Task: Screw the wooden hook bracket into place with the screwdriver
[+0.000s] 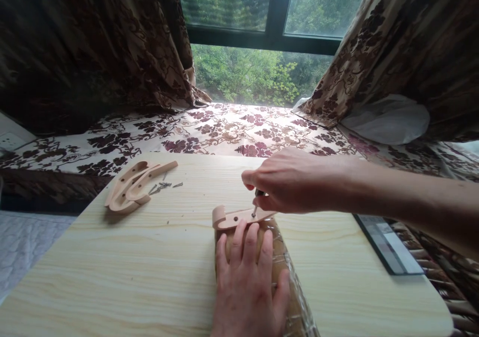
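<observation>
My right hand (279,182) is closed around the handle of a screwdriver (255,210), its shaft pointing down into a hole of a pale wooden hook (227,220). A second, dark hole shows to the left on the same hook. The hook lies across the far end of a brown block wrapped in clear plastic (295,297). Flat on top of that block rests my left hand (247,277), fingers spread, with the fingertips at the hook's near edge. Most of the screwdriver handle is hidden inside my right hand.
Several more wooden hooks (129,197) lie stacked at the table's far left, beside several loose screws (161,187). A flat dark-edged object (391,247) sits at the right edge of the light wooden table (149,277). Beyond is a flowered window ledge (239,127) with curtains.
</observation>
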